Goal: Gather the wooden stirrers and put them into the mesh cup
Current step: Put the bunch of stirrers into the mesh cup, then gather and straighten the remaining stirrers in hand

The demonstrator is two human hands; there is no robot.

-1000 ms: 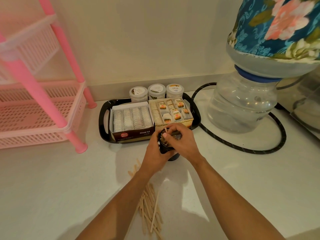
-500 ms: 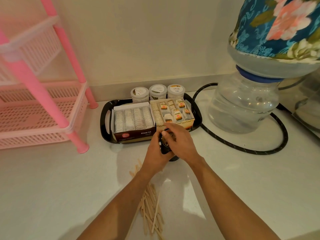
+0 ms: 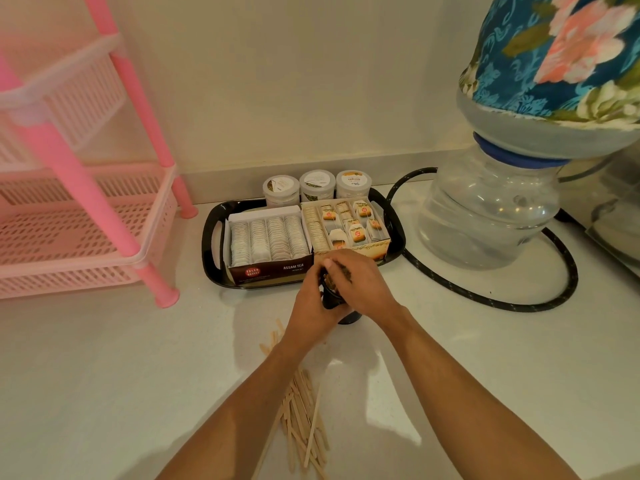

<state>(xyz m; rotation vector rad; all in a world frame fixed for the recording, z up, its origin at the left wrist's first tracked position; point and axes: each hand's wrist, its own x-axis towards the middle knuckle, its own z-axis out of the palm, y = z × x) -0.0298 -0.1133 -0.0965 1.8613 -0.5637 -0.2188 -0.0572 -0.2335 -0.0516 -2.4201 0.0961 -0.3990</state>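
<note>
On the white tabletop point(image 3: 104, 393) both hands meet over a dark mesh cup point(image 3: 330, 301) that stands just in front of a black tray point(image 3: 212, 252). The left hand point(image 3: 311, 313) wraps the cup's side, its grip curled round the dark wall. The right hand point(image 3: 360, 282) lies over the cup's mouth with fingers bent down onto the stirrer ends that show in the gap between the hands; whether this grip pinches those ends or only presses them I cannot tell. Most of the cup is hidden by the 2 hands.

A loose heap of wooden stirrers point(image 3: 304, 417) lies flat on the tabletop nearer the person, under and between the forearms, well short of the cup.

In the tray, a dark box point(image 3: 273, 271) of white tea bags reads "ASSAM TEA" with a red "FRESH HOUSE"-like badge, too small to be sure of. Beside it on the right, a second box point(image 3: 346, 226) holds paper-wrapped bags with red tags. Behind stand 3 round jars point(image 3: 317, 185); the right one's lid reads "Ginger", upside down.

A pink plastic rack point(image 3: 86, 209) stands at left. At right, a clear water bottle point(image 3: 485, 216) sits under a floral blue cover point(image 3: 561, 57), ringed by a black braided cable point(image 3: 568, 282).
</note>
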